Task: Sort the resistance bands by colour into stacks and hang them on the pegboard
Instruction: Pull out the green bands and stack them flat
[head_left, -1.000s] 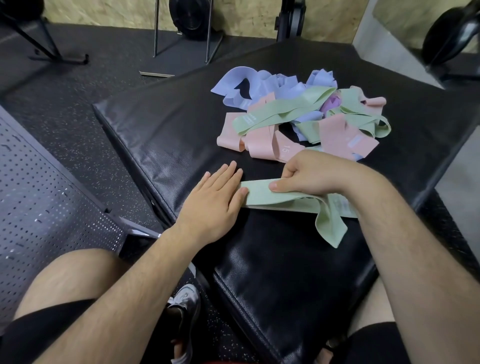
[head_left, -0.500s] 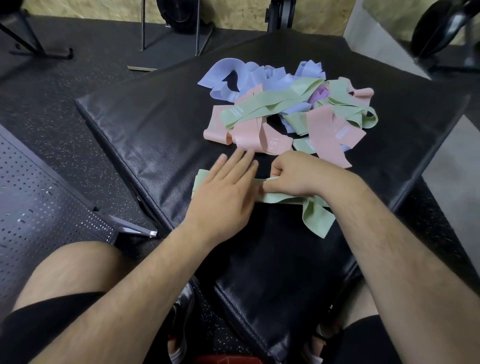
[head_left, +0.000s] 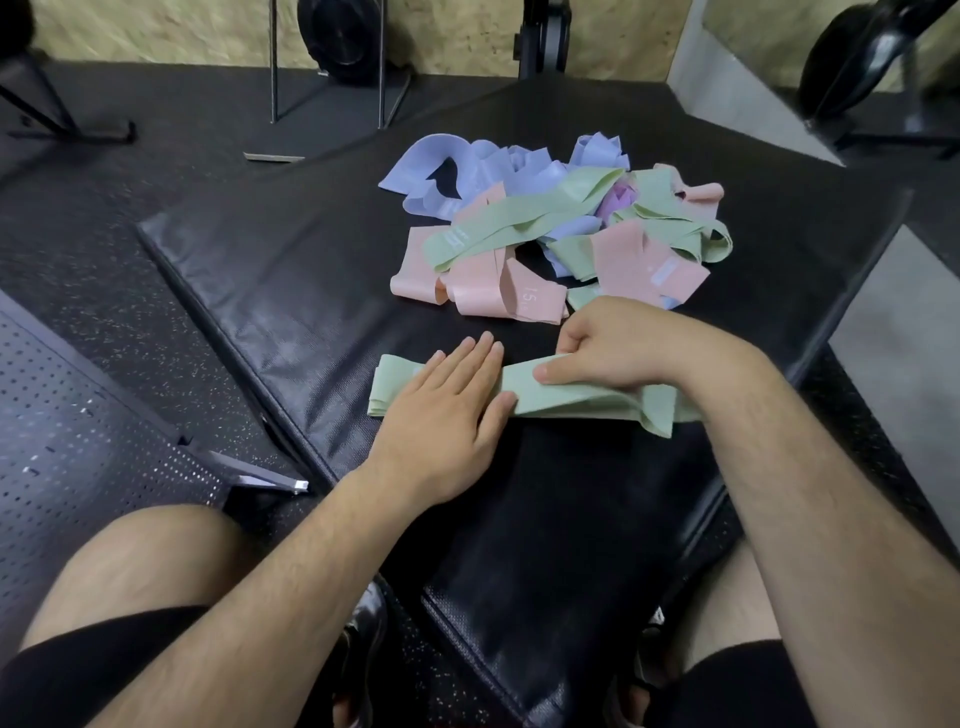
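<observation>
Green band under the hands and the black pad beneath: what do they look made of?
Green band: likely woven elastic fabric, matte, fine weave, soft folds. Black pad: probably vinyl or faux leather; slight sheen, grained surface, seamed edge.

Left hand (head_left: 447, 410) covered the green band (head_left: 571, 389) mid-length. We could not see the fingertips of the right hand (head_left: 618, 348), tucked behind it. Pegboard (head_left: 78, 441) ran off the left edge. 1 purple band (head_left: 618, 200) lay mostly buried in the pile (head_left: 478, 291).
</observation>
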